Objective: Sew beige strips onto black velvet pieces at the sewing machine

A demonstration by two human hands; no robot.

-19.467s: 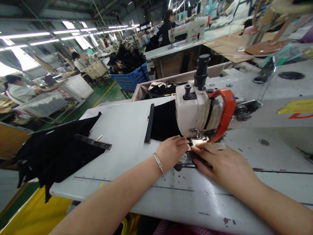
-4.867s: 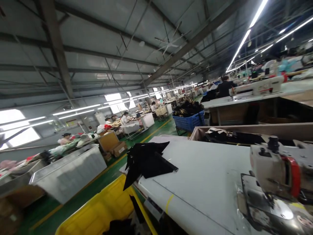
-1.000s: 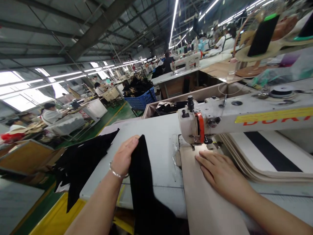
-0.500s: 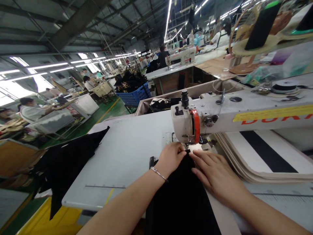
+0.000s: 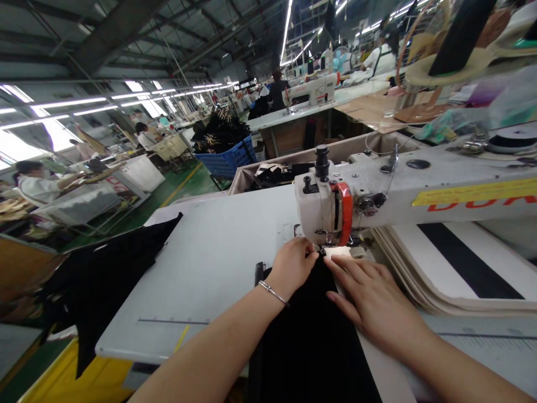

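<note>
The desk (image 5: 210,263) is a wide pale top reaching from the left corner to the right edge. The sewing machine (image 5: 377,196) stands along its far right side, its head with a red guard hanging over the middle. On the right edge, under the machine's arm, lies a stack of cream panels (image 5: 444,280) with a black stripe. A heap of black fabric (image 5: 104,268) hangs over the left corner.

A black cloth (image 5: 310,336) runs from the near edge up to the needle below the machine head. Both hands press on its far end. The left hand (image 5: 291,266) lies on the cloth's left side, fingers curled and their tips pinched at the cloth edge right by the needle; its grip is nearly closed on the cloth. The right hand (image 5: 369,302) lies flat and spread on the cloth's right side, fingers pointing at the needle, palm down, clasping nothing. A thin bracelet (image 5: 272,292) circles the left wrist.
</note>
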